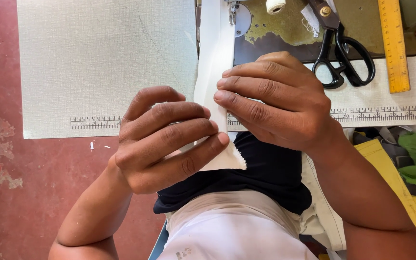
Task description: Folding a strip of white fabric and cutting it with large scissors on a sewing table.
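A: Nearest to us, what do the hands have hold of?

B: Both pinch the same white fabric strip point(215, 62). The left hand point(162, 139) curls its fingers over the strip's lower end, just above the lap; the right hand point(275, 98) presses its fingertips on the strip's edge a little higher, touching the left.

A: What could go wrong?

B: I judge the fold could slip. The strip is narrow and only fingertip pressure holds it, so a loosened pinch would let the edges drift apart and the crease run crooked. The frayed bottom corner could also shed threads if tugged.

A: And how does the strip look?

B: Plain off-white, woven, smooth along its length, ragged at the cut lower end. It runs from the hands over the table edge point(121, 130) up toward the sewing machine foot point(233, 12).

A: Farther back?

B: Black scissors point(343, 53) lie just beyond the right hand, a yellow ruler point(394, 45) beside them, and a thread spool point(275, 6) at the top.
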